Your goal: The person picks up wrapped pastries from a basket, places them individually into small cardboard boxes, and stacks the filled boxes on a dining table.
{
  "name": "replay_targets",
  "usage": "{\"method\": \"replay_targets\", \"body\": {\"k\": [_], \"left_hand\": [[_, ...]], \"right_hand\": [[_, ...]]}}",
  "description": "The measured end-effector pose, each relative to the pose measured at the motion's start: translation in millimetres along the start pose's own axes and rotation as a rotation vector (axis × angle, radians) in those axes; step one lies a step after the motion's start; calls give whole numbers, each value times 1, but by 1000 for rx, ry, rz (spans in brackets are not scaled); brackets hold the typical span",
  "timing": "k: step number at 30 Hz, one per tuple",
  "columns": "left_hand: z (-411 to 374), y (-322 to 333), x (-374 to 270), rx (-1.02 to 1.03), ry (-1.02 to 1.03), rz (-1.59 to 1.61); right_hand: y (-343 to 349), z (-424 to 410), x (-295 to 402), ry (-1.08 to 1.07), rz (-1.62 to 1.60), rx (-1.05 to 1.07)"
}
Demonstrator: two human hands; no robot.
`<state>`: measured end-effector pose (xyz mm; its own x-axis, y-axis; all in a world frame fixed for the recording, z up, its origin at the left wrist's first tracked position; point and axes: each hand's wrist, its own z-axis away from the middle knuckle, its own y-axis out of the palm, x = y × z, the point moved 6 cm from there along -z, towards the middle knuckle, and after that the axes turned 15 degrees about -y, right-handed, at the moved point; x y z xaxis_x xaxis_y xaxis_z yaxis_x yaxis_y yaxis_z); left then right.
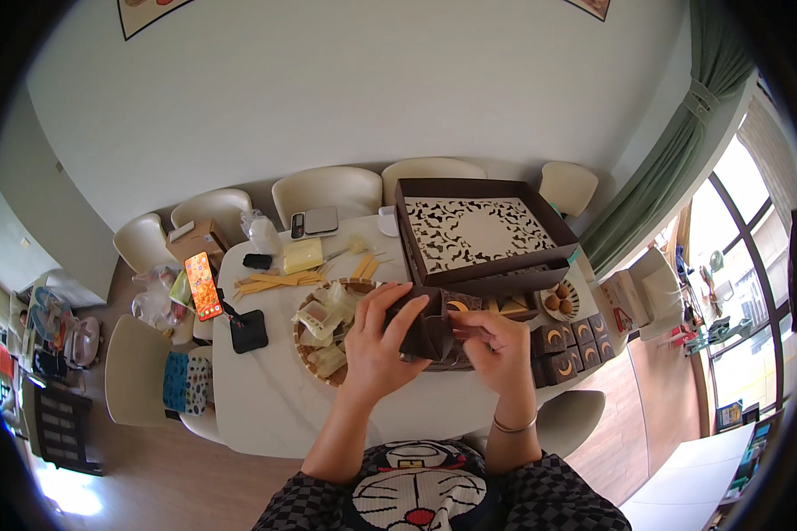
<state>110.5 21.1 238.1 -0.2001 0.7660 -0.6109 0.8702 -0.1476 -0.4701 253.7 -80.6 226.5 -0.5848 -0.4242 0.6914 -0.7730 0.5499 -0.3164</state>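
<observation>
Above the front middle of the table, my left hand (380, 345) grips a small dark brown cardboard box (426, 335) from its left side, with fingers spread over the top. Folded flaps stick out on the box's right side. My right hand (498, 345) has bent fingers at those flaps; its thumb and forefinger appear to pinch an edge. Left of the box is a round woven basket (300, 342) with several clear plastic packets (325, 318). To the right of my right hand stand several small dark boxes (562, 365) with a golden crescent on top.
A large dark box (425, 279) with a white cut-out panel (488, 232) stands behind. A striped plate (574, 308) holds brown balls (558, 300). On the left are a phone (203, 285) on a stand, yellow strips (275, 280), a yellow pack (303, 255) and a kitchen scale (320, 220). Chairs surround the table (265, 405).
</observation>
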Motion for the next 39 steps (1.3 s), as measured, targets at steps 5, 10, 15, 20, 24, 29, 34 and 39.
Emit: {"method": "replay_targets", "body": {"k": [5,10,15,20,24,29,34,39], "left_hand": [[1,1,5,-20,-87,-54],[3,11,1,15,-43,-47],[3,3,9,37,-29,-34],[13,-12,33,6,-101,58],[25,-30,67,-56,-232,95],[36,-53,93,-30,-216,294],[69,-47,159,17,-568,779],[75,-50,191,172,-682,895]], "right_hand": [[7,-11,13,87,-50,-70],[12,-11,16,24,130,-73],[15,-5,3,132,95,-54],[32,-5,-7,192,-29,-28],[74,-13,10,76,-25,-13],[110,-6,-7,139,-197,-57],[155,-9,-19,361,-439,-51],[194,15,-67,544,-626,-135]]}}
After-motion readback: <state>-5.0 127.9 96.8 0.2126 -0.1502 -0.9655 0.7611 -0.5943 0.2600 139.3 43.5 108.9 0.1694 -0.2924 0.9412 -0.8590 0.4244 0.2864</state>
